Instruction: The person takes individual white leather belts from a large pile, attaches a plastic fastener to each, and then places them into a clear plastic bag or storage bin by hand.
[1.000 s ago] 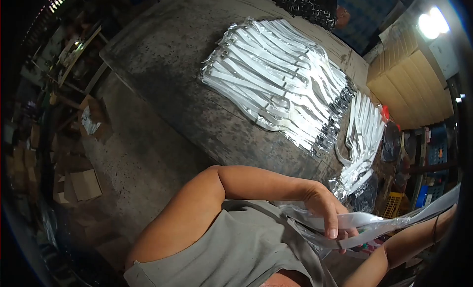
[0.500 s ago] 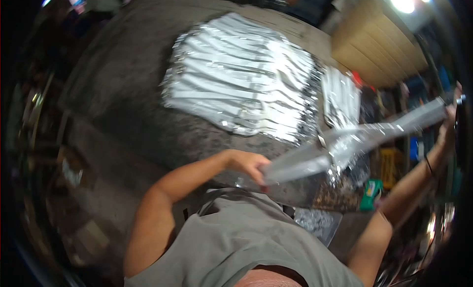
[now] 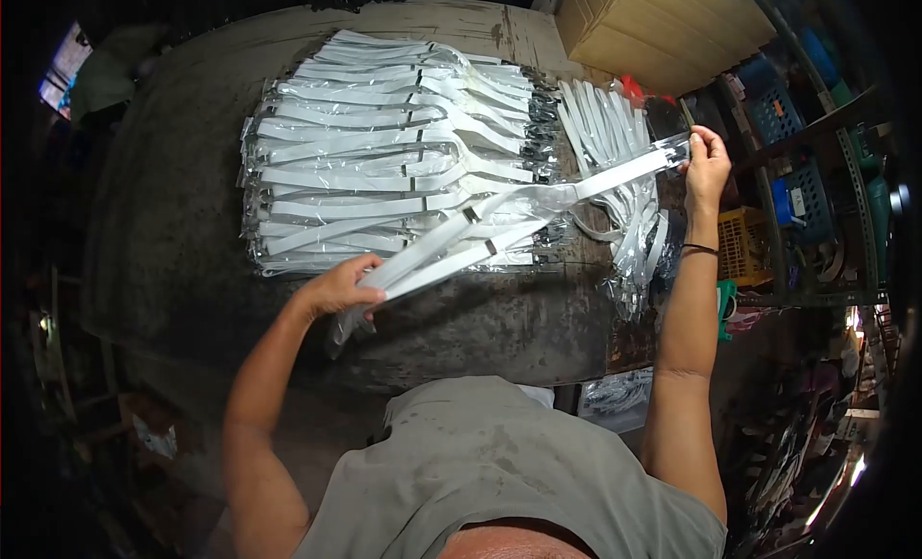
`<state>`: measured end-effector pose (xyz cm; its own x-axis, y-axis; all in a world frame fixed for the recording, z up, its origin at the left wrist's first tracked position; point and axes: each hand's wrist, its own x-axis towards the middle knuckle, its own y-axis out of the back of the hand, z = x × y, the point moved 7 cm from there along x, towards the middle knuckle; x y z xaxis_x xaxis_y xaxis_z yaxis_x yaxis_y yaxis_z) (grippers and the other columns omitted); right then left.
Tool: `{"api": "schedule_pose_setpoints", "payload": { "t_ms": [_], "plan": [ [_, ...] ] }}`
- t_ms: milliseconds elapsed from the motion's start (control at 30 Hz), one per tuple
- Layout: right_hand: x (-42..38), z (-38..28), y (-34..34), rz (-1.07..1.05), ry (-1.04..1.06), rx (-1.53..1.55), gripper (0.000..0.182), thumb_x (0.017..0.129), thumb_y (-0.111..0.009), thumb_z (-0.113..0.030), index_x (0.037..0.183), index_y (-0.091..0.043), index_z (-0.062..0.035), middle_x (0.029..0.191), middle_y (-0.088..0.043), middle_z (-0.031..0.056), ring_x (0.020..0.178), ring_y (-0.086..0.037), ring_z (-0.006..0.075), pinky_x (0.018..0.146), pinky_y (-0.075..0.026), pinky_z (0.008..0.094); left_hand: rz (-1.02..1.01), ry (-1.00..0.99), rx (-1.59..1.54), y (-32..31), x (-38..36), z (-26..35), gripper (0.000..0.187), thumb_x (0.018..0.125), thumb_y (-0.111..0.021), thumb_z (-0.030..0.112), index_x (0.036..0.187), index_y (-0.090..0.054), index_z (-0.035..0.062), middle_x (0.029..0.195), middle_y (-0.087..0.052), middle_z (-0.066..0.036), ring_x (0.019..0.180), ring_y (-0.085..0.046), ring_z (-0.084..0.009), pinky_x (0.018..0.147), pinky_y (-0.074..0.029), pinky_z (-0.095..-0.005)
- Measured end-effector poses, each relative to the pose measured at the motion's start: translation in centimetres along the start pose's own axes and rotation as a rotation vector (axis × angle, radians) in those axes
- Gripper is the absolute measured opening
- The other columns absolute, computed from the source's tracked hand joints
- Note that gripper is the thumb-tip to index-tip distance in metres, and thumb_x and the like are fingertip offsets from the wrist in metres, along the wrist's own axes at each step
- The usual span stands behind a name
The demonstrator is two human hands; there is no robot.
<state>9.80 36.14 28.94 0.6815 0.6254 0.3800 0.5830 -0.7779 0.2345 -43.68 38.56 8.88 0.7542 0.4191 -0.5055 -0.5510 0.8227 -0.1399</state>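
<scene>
A pair of white suspenders, Y-shaped with dark adjusters and seemingly in clear plastic, stretches slantwise between my hands above the table. My left hand is closed around the two-strap end, with some clear plastic hanging below the fingers. At the other end, my right hand pinches the single strap's tip by its clip and plastic. Beneath and beyond lies a wide layered stack of similar white suspenders, their metal clips along both sides. A looser bunch of suspenders lies to the right, partly covered by the held pair.
The dark worn table carries the stacks. A cardboard box stands at the back right. Shelving at right holds a yellow crate and blue baskets. A clear bag of small items sits below the front edge.
My left hand has moved left and slightly forward, and my right hand has come inward from the far right, carrying the suspenders over the large stack's near edge. The camera view has also shifted.
</scene>
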Motion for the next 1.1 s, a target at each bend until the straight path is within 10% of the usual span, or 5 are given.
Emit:
{"api": "schedule_pose_setpoints", "payload": {
  "t_ms": [367,733,1000,1100],
  "plan": [
    [-4.2,14.6,-9.6,-0.067,-0.408,0.052,0.011,0.091,-0.056,-0.011,0.1,-0.057,-0.0034,0.069,-0.051,-0.0006,0.049,-0.05,0.0076,0.045,-0.049,0.0254,0.369,-0.003,0.502,17.5,-1.8,10.7,0.042,0.074,-0.077,0.022,0.106,-0.054,0.0066,0.08,-0.056,-0.005,0.065,-0.055,-0.0094,0.047,-0.045,-0.0239],
    [-6.5,20.1,-17.8,-0.014,-0.642,0.107,0.01,0.093,-0.053,-0.009,0.098,-0.056,-0.001,0.073,-0.055,0.004,0.049,-0.053,0.0105,0.045,-0.052,0.0268,0.599,0.193,0.979,27.2,3.5,13.0,0.066,0.067,-0.078,0.041,0.12,-0.054,0.0091,0.117,-0.058,-0.018,0.113,-0.053,-0.0301,0.092,-0.043,-0.0381],
    [-7.8,22.6,-18.8,-0.036,-0.702,0.078,0.012,0.094,-0.054,-0.013,0.098,-0.056,-0.002,0.075,-0.055,0.004,0.05,-0.052,0.0108,0.046,-0.052,0.027,0.732,-0.556,1.354,21.2,8.3,12.0,0.059,0.079,-0.07,0.031,0.13,-0.051,0.0073,0.127,-0.054,-0.015,0.12,-0.049,-0.0315,0.101,-0.038,-0.0434],
    [-8.0,23.4,-19.1,-0.037,-0.703,0.067,0.009,0.094,-0.054,-0.012,0.098,-0.056,-0.0038,0.072,-0.054,0.0031,0.048,-0.049,0.0101,0.044,-0.049,0.0258,0.72,-0.481,1.277,20.2,11.2,11.7,0.051,0.084,-0.064,0.029,0.129,-0.051,0.0086,0.13,-0.051,-0.015,0.123,-0.045,-0.0316,0.103,-0.034,-0.0453]
  ]
}}
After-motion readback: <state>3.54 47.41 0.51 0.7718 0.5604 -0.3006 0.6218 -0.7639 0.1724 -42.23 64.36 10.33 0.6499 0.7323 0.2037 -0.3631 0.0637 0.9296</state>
